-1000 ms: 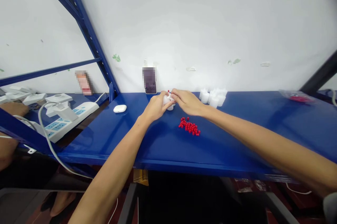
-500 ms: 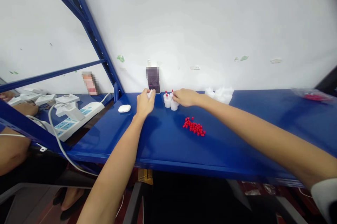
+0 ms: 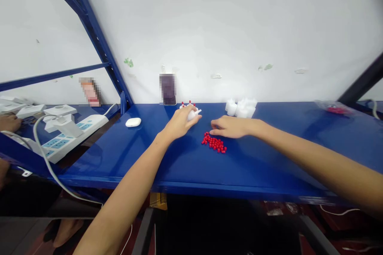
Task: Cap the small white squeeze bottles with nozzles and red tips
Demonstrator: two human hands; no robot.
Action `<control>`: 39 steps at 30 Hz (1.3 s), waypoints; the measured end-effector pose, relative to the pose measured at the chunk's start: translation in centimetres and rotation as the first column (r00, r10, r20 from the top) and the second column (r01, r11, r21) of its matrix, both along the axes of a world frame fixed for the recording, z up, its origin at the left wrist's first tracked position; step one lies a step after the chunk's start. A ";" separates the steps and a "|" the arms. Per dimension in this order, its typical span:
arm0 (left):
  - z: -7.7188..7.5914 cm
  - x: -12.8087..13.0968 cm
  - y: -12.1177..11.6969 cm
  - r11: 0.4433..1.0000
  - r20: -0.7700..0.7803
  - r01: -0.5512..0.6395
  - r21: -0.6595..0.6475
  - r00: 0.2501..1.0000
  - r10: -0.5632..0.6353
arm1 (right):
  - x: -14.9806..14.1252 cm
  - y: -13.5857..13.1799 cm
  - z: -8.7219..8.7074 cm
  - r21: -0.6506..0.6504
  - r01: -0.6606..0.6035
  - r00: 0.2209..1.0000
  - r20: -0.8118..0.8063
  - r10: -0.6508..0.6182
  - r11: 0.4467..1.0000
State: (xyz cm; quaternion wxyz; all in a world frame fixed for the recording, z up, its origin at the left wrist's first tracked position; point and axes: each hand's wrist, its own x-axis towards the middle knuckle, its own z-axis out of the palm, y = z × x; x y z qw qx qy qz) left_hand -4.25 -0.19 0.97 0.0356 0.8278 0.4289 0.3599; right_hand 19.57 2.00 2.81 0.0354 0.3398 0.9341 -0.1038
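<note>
My left hand (image 3: 179, 122) grips 1 white bottle (image 3: 193, 115) above the blue table (image 3: 269, 159), fingers and thumb closed around its body. The bottle is small, pale and rounded, tilted so that its slim bare nozzle points to the right. My right hand (image 3: 231, 127) reaches palm down to the far edge of the loose red caps (image 3: 214, 142), thumb and forefinger parted; whether the fingertips touch a cap, I cannot tell.

On the count: 1 bottle in my grip; at least 3 red tips showing on the red-tipped bottles (image 3: 190, 103), partly hidden behind my left hand; more than 20 caps, short and bright red, too tightly bunched for an exact figure. The white bottles (image 3: 245, 108) stand in a cluster beyond my right hand, overlapping too much to count. Also on the table are 1 white case (image 3: 133, 122) and 1 dark phone (image 3: 168, 89), propped against the wall (image 3: 224, 27).

Compared with 0.5 seconds earlier, my left hand has moved right, from beside the red-tipped bottles to in front of them, and my right hand has left those bottles for the caps.
</note>
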 end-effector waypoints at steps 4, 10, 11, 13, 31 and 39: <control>-0.8 0.2 0.2 0.999 -0.078 0.003 -0.048 0.997 -0.007 | -0.2 0.7 -1.6 0.105 -0.088 0.992 -0.078 0.096 0.991; -1.4 0.0 0.5 0.997 -0.097 0.005 -0.078 0.995 -0.012 | -2.6 0.9 -0.5 0.032 0.134 0.778 -0.623 -0.085 0.990; -1.4 0.0 0.5 0.997 -0.082 0.022 -0.077 0.996 -0.028 | -3.1 0.7 -0.3 -0.004 0.143 0.733 -0.672 -0.108 0.990; -1.3 0.1 0.4 0.996 -0.063 0.061 -0.061 0.996 -0.065 | -4.1 0.3 -0.1 -0.027 0.121 0.688 -0.719 -0.104 0.992; 0.2 0.3 0.0 0.995 0.001 0.070 -0.076 0.998 -0.070 | -4.3 0.8 1.0 -0.215 -0.028 0.569 -0.806 -0.161 0.976; 0.8 -0.2 0.1 0.972 0.192 0.146 -0.181 0.975 -0.111 | -4.0 0.6 1.8 -0.157 -0.018 0.637 -0.763 -0.110 0.987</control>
